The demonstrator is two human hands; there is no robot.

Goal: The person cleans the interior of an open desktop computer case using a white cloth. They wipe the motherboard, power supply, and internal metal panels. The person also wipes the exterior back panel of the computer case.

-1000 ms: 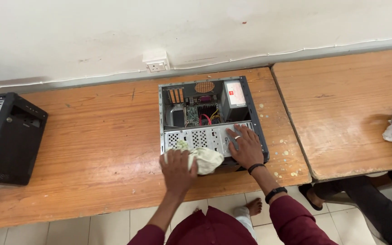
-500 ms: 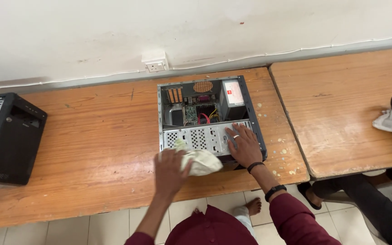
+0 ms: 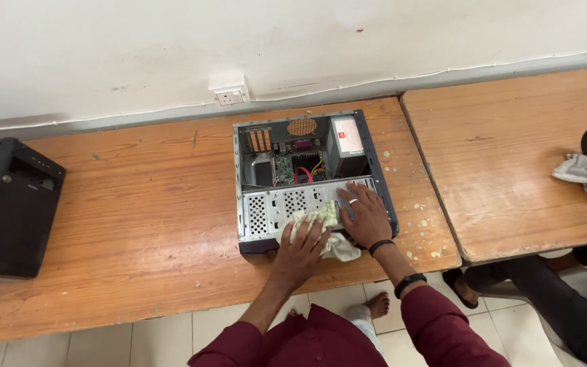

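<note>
Near the wooden table's (image 3: 137, 204) front edge, left hand (image 3: 300, 248) presses a crumpled pale cloth (image 3: 321, 228) onto the open grey computer case (image 3: 307, 180); right hand (image 3: 365, 214) lies spread flat, bracing. Cloth could snag the red internal cables (image 3: 301, 175).

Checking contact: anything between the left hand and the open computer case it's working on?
Yes: a crumpled pale cloth lies under the left hand, between its fingers and the case's perforated drive cage. The right hand rests flat on the cage directly, nothing between.
</note>
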